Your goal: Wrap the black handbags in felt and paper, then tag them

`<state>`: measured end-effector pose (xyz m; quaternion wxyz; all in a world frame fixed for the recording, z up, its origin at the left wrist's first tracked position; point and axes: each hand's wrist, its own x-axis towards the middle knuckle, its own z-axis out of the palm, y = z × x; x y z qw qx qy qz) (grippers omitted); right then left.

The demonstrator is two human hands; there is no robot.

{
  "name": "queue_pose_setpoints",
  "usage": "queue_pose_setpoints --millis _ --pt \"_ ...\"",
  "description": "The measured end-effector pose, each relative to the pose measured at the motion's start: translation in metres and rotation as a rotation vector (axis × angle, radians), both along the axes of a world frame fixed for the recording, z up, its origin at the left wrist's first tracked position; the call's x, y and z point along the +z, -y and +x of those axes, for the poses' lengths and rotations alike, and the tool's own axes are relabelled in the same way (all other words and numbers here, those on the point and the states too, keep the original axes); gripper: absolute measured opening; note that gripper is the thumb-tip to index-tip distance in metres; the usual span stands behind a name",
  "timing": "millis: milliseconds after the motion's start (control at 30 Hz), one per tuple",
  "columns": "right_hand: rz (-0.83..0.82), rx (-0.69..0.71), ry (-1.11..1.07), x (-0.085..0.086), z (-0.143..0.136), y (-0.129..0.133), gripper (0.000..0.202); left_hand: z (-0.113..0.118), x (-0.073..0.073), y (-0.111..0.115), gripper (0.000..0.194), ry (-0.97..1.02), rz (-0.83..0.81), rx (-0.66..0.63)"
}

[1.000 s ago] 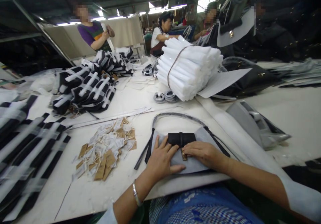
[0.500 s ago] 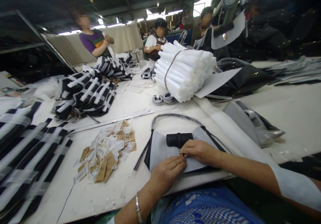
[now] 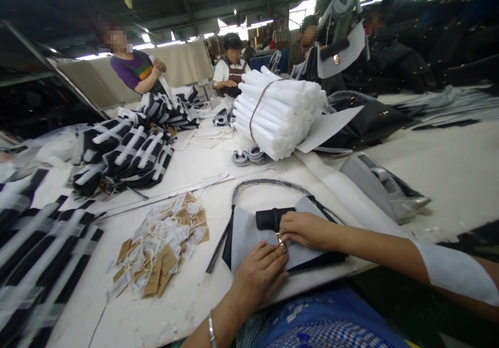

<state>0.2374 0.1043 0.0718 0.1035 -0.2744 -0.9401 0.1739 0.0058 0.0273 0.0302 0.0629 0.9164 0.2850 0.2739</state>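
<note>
A black handbag [image 3: 244, 233] with a pale grey sheet over its front lies at the table's near edge, its wrapped handle arched away from me. A black flap [image 3: 268, 219] and a small gold clasp [image 3: 279, 239] show at its middle. My left hand [image 3: 261, 270] rests on the lower front of the bag, fingers together, their tips beside the clasp. My right hand [image 3: 304, 229] is pinched at the clasp from the right, with its fingertips on the metal.
Brown and white tags [image 3: 163, 249] are heaped left of the bag. Wrapped black pieces [image 3: 58, 249] lie farther left. Beyond the bag stand a tied bundle of white rolls [image 3: 276, 114] and small coils [image 3: 257, 154]. A grey wrapped bag [image 3: 378, 187] lies right. Several people are across the table.
The view has shifted slightly. My left hand has drawn back a little from the clasp, and more of the gold metal shows between my hands.
</note>
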Motion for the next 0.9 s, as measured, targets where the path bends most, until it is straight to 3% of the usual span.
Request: queue_pose_setpoints --millis 67,167,300,467,533,667,733,833,900 --pt "0.044 -0.078 0.008 0.000 0.016 0.010 0.034 -0.002 -0.002 -0.002 0.030 -0.036 0.030 0.004" --pt "0.170 -0.161 0.069 -0.016 0.040 0.030 0.060 -0.009 -0.002 -0.007 0.031 -0.138 0.028 -0.021" --pt "0.223 -0.227 0.121 -0.040 0.052 0.045 0.061 -0.022 0.007 -0.013 0.044 -0.314 0.011 -0.067" --pt "0.283 -0.207 0.099 -0.043 0.054 0.043 0.063 -0.028 0.012 -0.018 0.048 -0.412 0.172 -0.101" --pt "0.349 -0.241 0.088 -0.046 0.055 0.045 0.063 -0.026 0.004 -0.019 0.043 -0.397 0.326 -0.075" --pt "0.513 -0.553 -0.013 -0.066 0.060 0.054 0.066 -0.019 -0.022 -0.023 0.032 -0.262 0.605 0.019" --pt "0.514 -0.637 -0.044 -0.080 0.066 0.055 0.071 -0.014 -0.034 -0.024 0.025 -0.151 0.686 0.075" --pt "0.455 -0.590 -0.020 -0.091 0.079 0.045 0.074 -0.009 -0.047 -0.026 0.018 -0.022 0.760 0.176" --pt "0.466 -0.530 -0.018 -0.083 0.083 0.028 0.071 -0.007 -0.052 -0.027 0.019 -0.005 0.781 0.226"
